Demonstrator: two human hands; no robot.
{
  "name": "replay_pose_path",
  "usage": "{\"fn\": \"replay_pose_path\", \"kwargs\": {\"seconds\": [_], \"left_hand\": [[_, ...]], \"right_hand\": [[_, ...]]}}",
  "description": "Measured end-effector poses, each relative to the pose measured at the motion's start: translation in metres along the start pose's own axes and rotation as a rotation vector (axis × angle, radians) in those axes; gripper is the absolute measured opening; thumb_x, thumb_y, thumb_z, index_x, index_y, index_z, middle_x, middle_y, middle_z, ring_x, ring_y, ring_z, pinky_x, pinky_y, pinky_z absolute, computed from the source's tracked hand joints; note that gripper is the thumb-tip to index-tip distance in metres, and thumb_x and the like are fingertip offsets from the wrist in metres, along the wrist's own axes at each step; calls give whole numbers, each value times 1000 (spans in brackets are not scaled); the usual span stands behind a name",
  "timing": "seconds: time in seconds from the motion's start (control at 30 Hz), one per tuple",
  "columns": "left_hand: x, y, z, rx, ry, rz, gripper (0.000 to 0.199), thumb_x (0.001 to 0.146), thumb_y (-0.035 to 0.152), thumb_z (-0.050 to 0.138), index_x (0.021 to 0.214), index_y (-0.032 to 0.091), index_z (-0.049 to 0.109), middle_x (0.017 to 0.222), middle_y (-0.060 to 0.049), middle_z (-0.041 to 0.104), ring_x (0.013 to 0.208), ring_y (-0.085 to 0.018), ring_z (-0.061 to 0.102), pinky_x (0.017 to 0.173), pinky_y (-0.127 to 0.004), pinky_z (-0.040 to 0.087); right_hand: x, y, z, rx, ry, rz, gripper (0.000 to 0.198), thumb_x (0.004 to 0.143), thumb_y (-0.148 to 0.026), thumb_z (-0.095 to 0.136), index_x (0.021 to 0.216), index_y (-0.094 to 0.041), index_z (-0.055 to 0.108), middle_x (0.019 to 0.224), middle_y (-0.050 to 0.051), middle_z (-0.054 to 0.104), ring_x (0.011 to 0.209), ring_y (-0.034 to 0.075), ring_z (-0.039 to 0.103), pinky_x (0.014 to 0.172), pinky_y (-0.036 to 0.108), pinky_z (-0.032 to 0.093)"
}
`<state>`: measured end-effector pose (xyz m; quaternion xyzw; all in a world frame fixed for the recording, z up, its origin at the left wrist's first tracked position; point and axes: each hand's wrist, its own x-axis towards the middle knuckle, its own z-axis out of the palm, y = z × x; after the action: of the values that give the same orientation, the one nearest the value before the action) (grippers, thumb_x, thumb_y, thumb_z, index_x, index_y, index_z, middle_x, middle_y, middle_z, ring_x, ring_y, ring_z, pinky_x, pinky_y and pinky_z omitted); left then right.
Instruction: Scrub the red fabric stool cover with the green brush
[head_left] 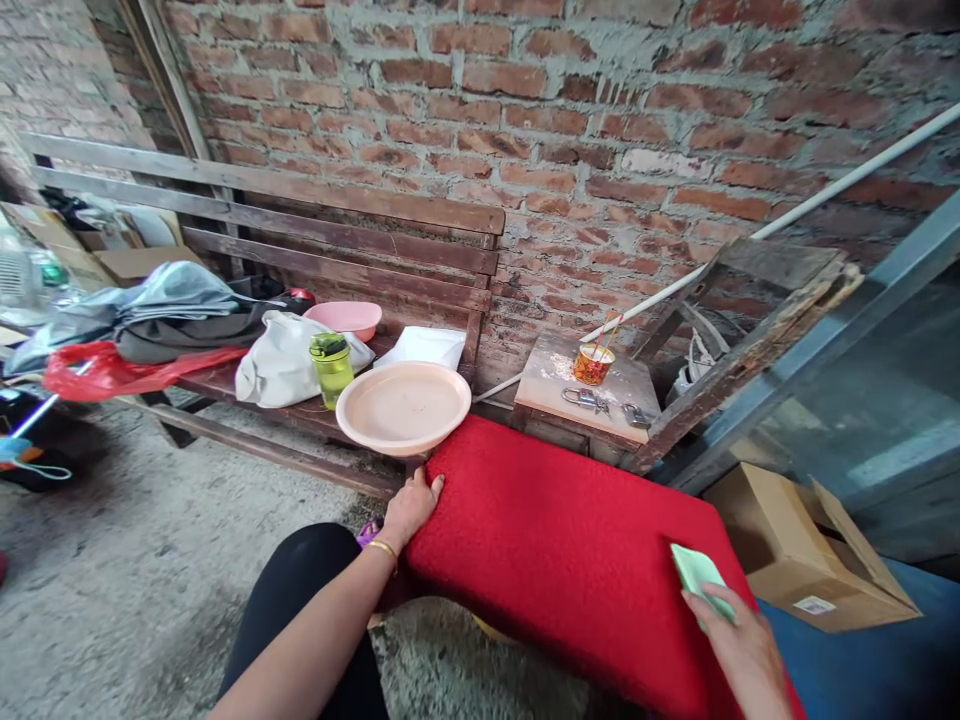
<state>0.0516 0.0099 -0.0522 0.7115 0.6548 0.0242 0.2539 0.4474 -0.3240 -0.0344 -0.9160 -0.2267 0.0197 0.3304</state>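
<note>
A long bench with a bright red fabric cover (pixel 555 530) stretches across the space before me. My left hand (pixel 412 505), with a gold-coloured bangle at the wrist, grips the bench's near left corner, its fingers curled over the edge. Toward the right end, my right hand (pixel 731 630) is closed on a folded pale green cloth (pixel 697 567), which is at the red surface. Just beyond my left hand, a round beige basin (pixel 403 408) sits on the end of a slatted wooden bench (pixel 337 205).
On the wooden bench are a green-lidded bottle (pixel 331 370), a white bag (pixel 274 355), a pink basin (pixel 346 318) and clothes (pixel 180 300). A small table (pixel 547 385) holds a paper cup (pixel 592 365) and padlocks (pixel 585 400). A cardboard box (pixel 802 550) stands right.
</note>
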Motion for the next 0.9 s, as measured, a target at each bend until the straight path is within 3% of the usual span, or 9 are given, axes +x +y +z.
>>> {"fn": "replay_pose_path", "kwargs": {"seconds": [0.1, 0.27, 0.33, 0.43, 0.53, 0.6, 0.9], "left_hand": [[-1, 1, 0, 5, 5, -2, 65, 100, 56, 27, 144, 11, 40, 130, -24, 63, 118, -36, 63, 99, -45, 46], [1, -1, 2, 2, 14, -1, 63, 99, 57, 27, 141, 12, 43, 132, -24, 62, 119, -34, 64, 98, -44, 46], [2, -2, 3, -3, 15, 1, 64, 99, 58, 27, 140, 12, 43, 132, -24, 62, 118, -34, 64, 98, -45, 46], [2, -1, 3, -12, 17, 1, 65, 99, 58, 27, 141, 12, 43, 132, -24, 62, 117, -35, 64, 98, -46, 46], [2, -1, 2, -28, 14, 0, 66, 99, 59, 27, 142, 13, 43, 134, -24, 60, 119, -35, 63, 99, -47, 46], [3, -1, 3, -40, 6, -1, 66, 98, 59, 27, 143, 12, 43, 135, -24, 60, 119, -36, 63, 100, -48, 45], [4, -3, 1, -57, -8, 2, 67, 98, 60, 27, 143, 12, 42, 134, -25, 60, 120, -37, 62, 101, -48, 44]], "right_hand": [[-33, -55, 39, 112, -136, -135, 50, 61, -67, 61, 86, -25, 73, 84, 9, 66, 83, 32, 65, 82, 47, 54], [-91, -147, 100, 173, -339, -519, 25, 75, -44, 62, 91, -28, 71, 96, 6, 61, 91, 25, 63, 85, 38, 52], [-107, -174, 118, 149, -381, -628, 21, 77, -34, 63, 95, -27, 71, 96, 6, 60, 94, 25, 62, 88, 38, 51], [-115, -193, 134, 132, -419, -675, 20, 75, -27, 66, 95, -27, 70, 96, 5, 60, 95, 25, 60, 91, 38, 49], [-106, -182, 131, 120, -437, -643, 21, 73, -29, 65, 93, -28, 71, 94, 4, 60, 94, 24, 62, 89, 36, 50], [-92, -161, 116, 107, -429, -587, 23, 72, -36, 63, 92, -28, 71, 93, 4, 62, 91, 24, 64, 87, 36, 52], [-17, -7, -6, -61, -173, -169, 40, 64, -61, 59, 84, -29, 74, 81, 13, 68, 83, 37, 69, 79, 51, 55]]}}
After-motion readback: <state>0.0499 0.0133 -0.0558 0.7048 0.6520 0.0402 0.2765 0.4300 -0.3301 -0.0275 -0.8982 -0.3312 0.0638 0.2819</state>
